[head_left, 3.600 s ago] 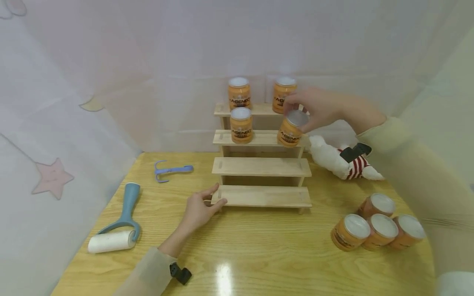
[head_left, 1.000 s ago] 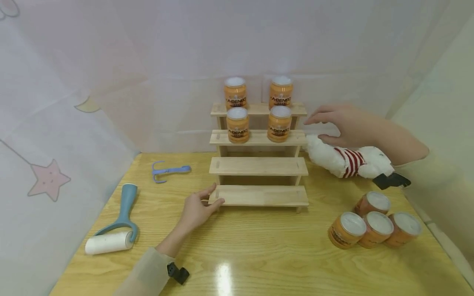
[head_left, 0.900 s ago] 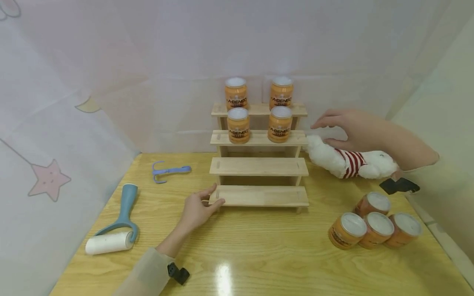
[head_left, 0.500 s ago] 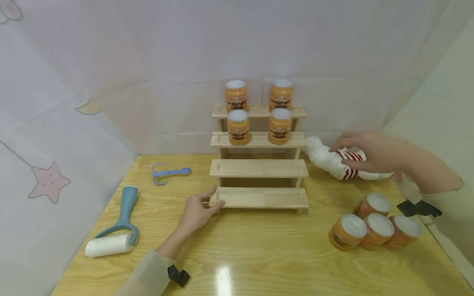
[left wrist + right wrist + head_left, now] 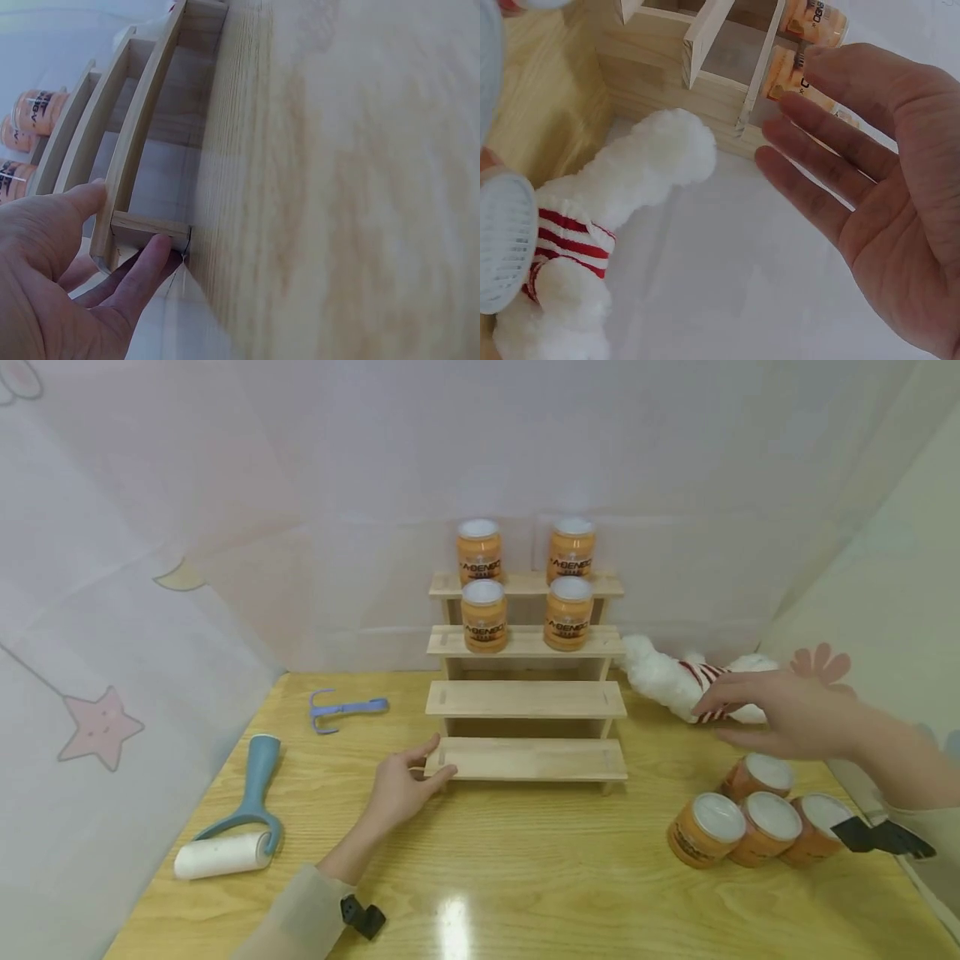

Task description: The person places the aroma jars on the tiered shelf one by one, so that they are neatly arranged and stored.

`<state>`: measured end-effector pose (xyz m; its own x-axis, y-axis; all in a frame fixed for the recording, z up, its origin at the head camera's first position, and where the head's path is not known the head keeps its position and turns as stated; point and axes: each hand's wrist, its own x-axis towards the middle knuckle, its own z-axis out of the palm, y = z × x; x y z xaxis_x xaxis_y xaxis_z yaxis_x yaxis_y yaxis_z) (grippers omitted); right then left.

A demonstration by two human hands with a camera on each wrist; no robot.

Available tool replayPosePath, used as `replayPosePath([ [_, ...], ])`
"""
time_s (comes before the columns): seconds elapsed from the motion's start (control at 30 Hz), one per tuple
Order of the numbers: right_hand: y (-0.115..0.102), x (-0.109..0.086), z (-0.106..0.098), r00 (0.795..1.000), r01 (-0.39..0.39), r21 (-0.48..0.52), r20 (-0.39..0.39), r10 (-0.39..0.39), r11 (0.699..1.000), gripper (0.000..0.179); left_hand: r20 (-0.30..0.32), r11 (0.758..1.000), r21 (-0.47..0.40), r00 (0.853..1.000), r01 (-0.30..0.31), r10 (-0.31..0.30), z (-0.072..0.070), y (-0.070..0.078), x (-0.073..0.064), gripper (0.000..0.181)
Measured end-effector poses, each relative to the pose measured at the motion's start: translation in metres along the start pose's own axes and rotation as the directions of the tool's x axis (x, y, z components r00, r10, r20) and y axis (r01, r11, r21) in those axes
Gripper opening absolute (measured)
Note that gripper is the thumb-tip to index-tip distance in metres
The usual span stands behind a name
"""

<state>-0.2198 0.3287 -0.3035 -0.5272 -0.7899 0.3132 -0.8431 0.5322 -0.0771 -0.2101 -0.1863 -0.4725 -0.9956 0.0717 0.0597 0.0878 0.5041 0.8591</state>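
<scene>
A four-step wooden display rack (image 5: pixel 525 697) stands at the middle back of the table. My left hand (image 5: pixel 397 789) grips the left end of its lowest step; in the left wrist view, the thumb (image 5: pixel 88 199) lies on the board and fingers touch the end support. On the top two steps are several orange jars (image 5: pixel 567 614) with pale lids, two per step. At the right, my right hand (image 5: pixel 795 714) holds nothing, its fingers loosely extended, above a cluster of several more orange jars (image 5: pixel 708 831). In the right wrist view its palm (image 5: pixel 900 247) shows bare.
A white plush toy (image 5: pixel 660 681) in a red-striped top lies right of the rack. On the left lie a blue three-pronged hook (image 5: pixel 348 707) and a lint roller (image 5: pixel 258 781) with a blue handle. A pale cloth (image 5: pixel 360 468) hangs behind the table.
My right hand set a jar on the right of the second step from the top, let go, and moved right and down over the jar cluster. My left hand stays on the rack.
</scene>
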Motion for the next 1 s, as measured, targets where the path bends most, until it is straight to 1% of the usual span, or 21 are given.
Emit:
replayPosePath([
  [0.03, -0.001, -0.002, 0.001, 1.0, 0.006, 0.027, 0.002, -0.006, 1.0, 0.057, 0.001, 1.0, 0.0, 1.0, -0.001, 0.001, 0.0, 0.0, 0.0, 0.066],
  [0.17, -0.006, -0.013, 0.008, 0.999, -0.007, 0.071, 0.04, 0.004, 0.997, 0.057, 0.005, 1.0, -0.012, 1.0, -0.002, 0.002, 0.0, 0.001, 0.001, 0.067],
  [0.27, -0.01, -0.02, 0.014, 0.99, -0.064, 0.125, 0.133, 0.048, 0.99, 0.051, 0.002, 1.0, -0.015, 1.0, -0.003, 0.003, 0.0, 0.0, 0.001, 0.067],
  [0.33, -0.012, -0.024, 0.017, 0.977, -0.113, 0.154, 0.199, 0.081, 0.982, 0.045, -0.002, 1.0, -0.014, 1.0, -0.003, 0.003, 0.0, 0.0, 0.0, 0.066],
  [0.4, -0.014, -0.027, 0.019, 0.958, -0.165, 0.183, 0.264, 0.114, 0.969, 0.039, -0.002, 1.0, -0.012, 1.0, -0.003, 0.003, 0.0, -0.002, 0.0, 0.067],
  [0.47, -0.016, -0.028, 0.021, 0.941, -0.204, 0.209, 0.311, 0.133, 0.956, 0.036, -0.002, 1.0, -0.013, 1.0, -0.002, 0.002, 0.0, -0.003, 0.0, 0.067],
  [0.5, -0.017, -0.029, 0.023, 0.933, -0.222, 0.226, 0.33, 0.14, 0.948, 0.035, -0.001, 1.0, -0.016, 1.0, -0.002, 0.002, 0.001, -0.004, 0.001, 0.067],
  [0.6, -0.022, -0.03, 0.029, 0.905, -0.29, 0.296, 0.395, 0.16, 0.91, 0.039, -0.003, 1.0, -0.016, 1.0, -0.005, 0.005, 0.001, -0.004, 0.001, 0.067],
  [0.67, -0.025, -0.03, 0.033, 0.897, -0.302, 0.318, 0.414, 0.155, 0.899, 0.041, -0.006, 1.0, -0.015, 1.0, -0.006, 0.006, 0.002, -0.005, 0.001, 0.067],
  [0.73, -0.028, -0.03, 0.037, 0.899, -0.292, 0.321, 0.413, 0.144, 0.901, 0.042, -0.008, 1.0, -0.01, 1.0, -0.007, 0.007, 0.002, -0.005, 0.001, 0.067],
  [0.83, -0.031, -0.03, 0.042, 0.921, -0.233, 0.292, 0.373, 0.114, 0.928, 0.038, -0.012, 1.0, -0.003, 1.0, -0.007, 0.007, 0.002, -0.004, 0.001, 0.067],
  [0.9, -0.032, -0.03, 0.045, 0.929, -0.213, 0.276, 0.355, 0.106, 0.937, 0.037, -0.014, 1.0, 0.005, 1.0, -0.008, 0.008, 0.001, -0.004, 0.0, 0.066],
  [1.0, -0.033, -0.032, 0.049, 0.931, -0.21, 0.267, 0.35, 0.108, 0.94, 0.036, -0.015, 1.0, 0.013, 1.0, -0.01, 0.01, 0.001, -0.004, 0.0, 0.066],
])
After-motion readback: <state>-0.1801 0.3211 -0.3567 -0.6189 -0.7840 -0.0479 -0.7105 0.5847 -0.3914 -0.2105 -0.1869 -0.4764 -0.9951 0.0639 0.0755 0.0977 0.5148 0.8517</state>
